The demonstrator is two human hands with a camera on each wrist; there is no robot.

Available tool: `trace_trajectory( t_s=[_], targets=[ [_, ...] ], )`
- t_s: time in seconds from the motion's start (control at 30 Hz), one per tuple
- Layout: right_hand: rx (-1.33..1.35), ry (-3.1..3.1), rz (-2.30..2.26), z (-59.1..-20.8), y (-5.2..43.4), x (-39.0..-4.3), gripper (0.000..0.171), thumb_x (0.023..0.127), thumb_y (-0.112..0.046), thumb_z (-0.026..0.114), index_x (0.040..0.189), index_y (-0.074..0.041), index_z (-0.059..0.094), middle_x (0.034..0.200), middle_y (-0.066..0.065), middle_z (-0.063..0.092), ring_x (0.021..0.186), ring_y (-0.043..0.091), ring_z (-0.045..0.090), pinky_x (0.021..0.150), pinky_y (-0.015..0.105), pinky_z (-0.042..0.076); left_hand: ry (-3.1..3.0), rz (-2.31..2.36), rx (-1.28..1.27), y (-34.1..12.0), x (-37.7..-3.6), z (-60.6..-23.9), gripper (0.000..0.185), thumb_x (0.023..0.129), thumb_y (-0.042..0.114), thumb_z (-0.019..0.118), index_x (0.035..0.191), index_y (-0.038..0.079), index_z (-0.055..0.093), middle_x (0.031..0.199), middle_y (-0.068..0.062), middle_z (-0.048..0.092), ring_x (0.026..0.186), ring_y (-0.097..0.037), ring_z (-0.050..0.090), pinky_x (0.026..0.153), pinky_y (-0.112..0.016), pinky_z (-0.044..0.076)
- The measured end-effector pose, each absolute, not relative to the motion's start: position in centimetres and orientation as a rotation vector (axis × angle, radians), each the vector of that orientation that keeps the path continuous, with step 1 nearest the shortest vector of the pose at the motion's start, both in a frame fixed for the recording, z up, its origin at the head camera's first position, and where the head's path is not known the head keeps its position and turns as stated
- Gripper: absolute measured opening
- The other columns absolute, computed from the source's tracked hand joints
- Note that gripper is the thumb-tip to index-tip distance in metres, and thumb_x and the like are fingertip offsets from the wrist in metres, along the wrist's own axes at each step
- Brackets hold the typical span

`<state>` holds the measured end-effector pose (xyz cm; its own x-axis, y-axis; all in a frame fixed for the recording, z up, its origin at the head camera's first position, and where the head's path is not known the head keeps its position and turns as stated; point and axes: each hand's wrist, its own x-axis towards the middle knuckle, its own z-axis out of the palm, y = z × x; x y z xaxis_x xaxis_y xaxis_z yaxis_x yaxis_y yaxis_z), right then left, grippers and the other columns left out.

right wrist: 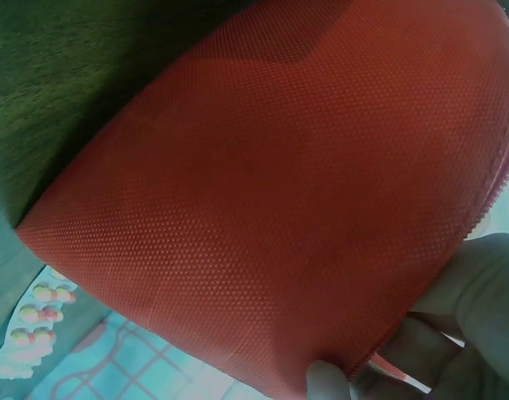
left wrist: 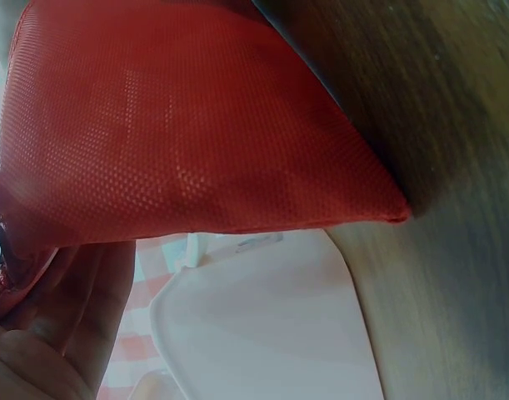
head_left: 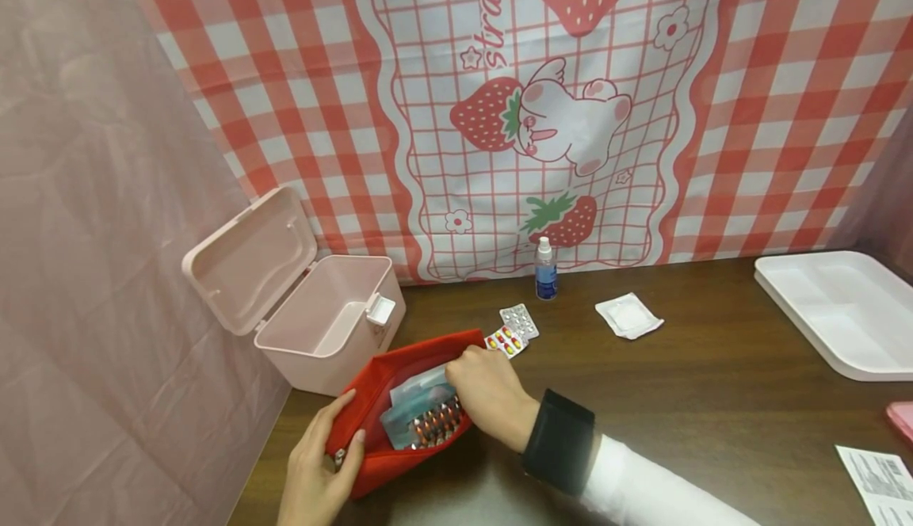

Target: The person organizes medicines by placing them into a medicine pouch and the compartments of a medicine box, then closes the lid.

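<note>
Open pink storage box [head_left: 314, 312] just beyond left grip [head_left: 314, 470]. Red pouch [head_left: 399, 407] on counter [head_left: 713, 399], mouth pinched open by both grips; right grip [head_left: 488, 395] curled on its far rim. Blister packs [head_left: 431, 423] inside; two more blister strips [head_left: 513, 332] just past right grip, spray bottle [head_left: 545, 268] farther.

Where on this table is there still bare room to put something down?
The widest bare wood of the table lies between the gauze packet, the white tray and the paper sheet. A smaller patch lies between the spray bottle and the pink box. It is crowded around the red pouch, both hands and the blister packs.
</note>
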<state>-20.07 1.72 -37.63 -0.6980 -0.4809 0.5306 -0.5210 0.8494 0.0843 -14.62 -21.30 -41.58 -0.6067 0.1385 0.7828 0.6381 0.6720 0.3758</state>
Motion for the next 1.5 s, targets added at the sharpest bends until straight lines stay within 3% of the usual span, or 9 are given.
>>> trace_trajectory(
  t_s=[0.53,0.87,1.23,1.5],
  targets=[
    [0.754,-2.312,0.271,-37.4,3.1,-19.7,0.014,0.066,-0.002,0.064,0.067,-0.015,0.058,0.061,-0.004,0.058,0.058,0.015,0.056,0.049,0.028,0.044,-2.104,-0.845,-0.626,-21.4,-14.7,-41.7,0.060,0.064,-0.008,0.068,0.122,0.002,0.056,0.108,-0.008,0.063,0.096,-0.009,0.058,0.086,-0.006,0.038],
    [0.640,-2.296,0.443,-36.6,5.5,-19.4,0.011,0.074,-0.008,0.065,0.081,-0.016,0.061,0.069,-0.007,0.063,0.063,0.010,0.061,0.048,0.028,0.046,-2.118,-0.855,-0.611,-21.4,-14.7,-41.7,0.060,0.065,-0.008,0.068,0.122,0.003,0.056,0.108,-0.009,0.063,0.097,-0.008,0.058,0.087,-0.006,0.037],
    [0.513,-2.417,0.450,-37.9,8.4,-20.8,0.011,0.073,-0.005,0.064,0.072,-0.012,0.056,0.068,0.000,0.062,0.061,0.018,0.061,0.045,0.034,0.042,-2.101,-0.843,-0.628,-21.5,-14.8,-41.6,0.060,0.064,-0.008,0.069,0.122,0.003,0.056,0.107,-0.008,0.063,0.096,-0.010,0.058,0.086,-0.006,0.037],
    [0.465,-2.550,0.465,-39.9,9.5,-22.7,0.011,0.071,-0.003,0.066,0.074,-0.010,0.059,0.072,0.002,0.064,0.063,0.020,0.061,0.048,0.035,0.044,-2.092,-0.851,-0.640,-21.5,-14.9,-41.7,0.061,0.063,-0.009,0.069,0.122,0.002,0.056,0.108,-0.009,0.063,0.097,-0.010,0.058,0.087,-0.006,0.038]
  ],
)
